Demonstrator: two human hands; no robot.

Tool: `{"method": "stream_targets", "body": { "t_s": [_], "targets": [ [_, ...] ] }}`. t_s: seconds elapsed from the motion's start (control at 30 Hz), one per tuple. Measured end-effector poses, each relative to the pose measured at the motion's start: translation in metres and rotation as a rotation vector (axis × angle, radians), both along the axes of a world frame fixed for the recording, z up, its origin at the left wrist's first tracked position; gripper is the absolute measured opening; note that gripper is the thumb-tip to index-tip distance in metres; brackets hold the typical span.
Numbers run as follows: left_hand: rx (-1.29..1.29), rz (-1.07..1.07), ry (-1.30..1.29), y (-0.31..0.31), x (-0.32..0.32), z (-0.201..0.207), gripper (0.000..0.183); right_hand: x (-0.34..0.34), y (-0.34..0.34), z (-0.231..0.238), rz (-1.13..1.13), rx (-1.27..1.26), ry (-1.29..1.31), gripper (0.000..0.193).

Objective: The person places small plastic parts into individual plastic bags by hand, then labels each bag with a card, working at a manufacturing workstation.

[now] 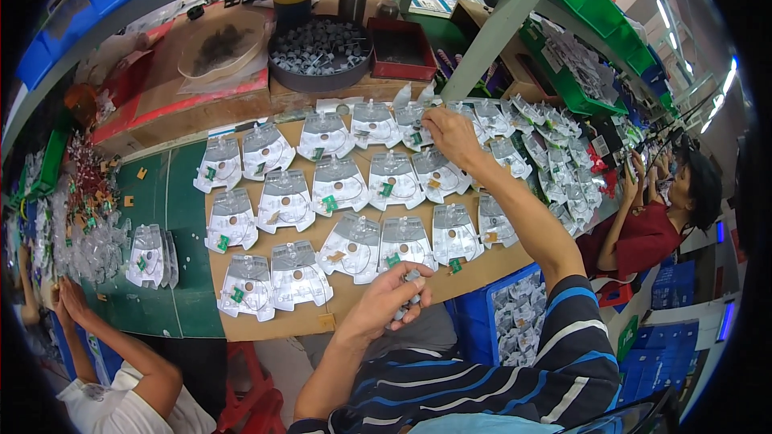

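My left hand (390, 301) is closed round several small grey cylindrical parts (412, 277), just off the near edge of the board. Farther off, my right hand (453, 135) reaches over the rows with its fingertips pinched at the top of a fan-shaped housing (412, 130) in the back row; whatever they pinch is hidden. Pale grey and clear housings lie in rows on a brown cardboard sheet (354, 317). Many have a round hole, thin wires and a small green circuit board (392, 260) or an orange-brown one (336, 257).
Behind the rows stands a round dark tray (322, 80) full of small grey parts, beside a red tray (402, 52). A grey post (498, 20) rises at right. More housings (555, 157) pile up there. Co-workers sit at left (129, 362) and right (655, 225). A blue crate (474, 313) sits below.
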State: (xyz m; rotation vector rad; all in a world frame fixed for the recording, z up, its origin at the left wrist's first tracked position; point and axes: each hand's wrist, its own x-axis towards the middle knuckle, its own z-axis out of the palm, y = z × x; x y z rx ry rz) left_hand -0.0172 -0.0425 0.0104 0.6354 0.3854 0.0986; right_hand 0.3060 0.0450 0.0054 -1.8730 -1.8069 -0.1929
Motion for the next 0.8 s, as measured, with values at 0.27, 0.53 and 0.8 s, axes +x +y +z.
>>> {"method": "stream_targets", "body": {
  "t_s": [0.27, 0.53, 0.8],
  "targets": [
    [-0.003, 0.003, -0.019, -0.002, -0.003, -0.002, 0.030, 0.000, -0.001, -0.001, 0.024, -0.085, -0.102, 0.008],
    [0.009, 0.006, -0.043, -0.001, -0.003, 0.004, 0.043, 0.006, 0.026, 0.023, 0.042, -0.389, -0.236, 0.013],
    [-0.033, 0.109, -0.071, 0.002, -0.008, 0.006, 0.040, -0.079, -0.063, 0.070, 0.485, -0.583, 0.507, 0.035]
  ]
}}
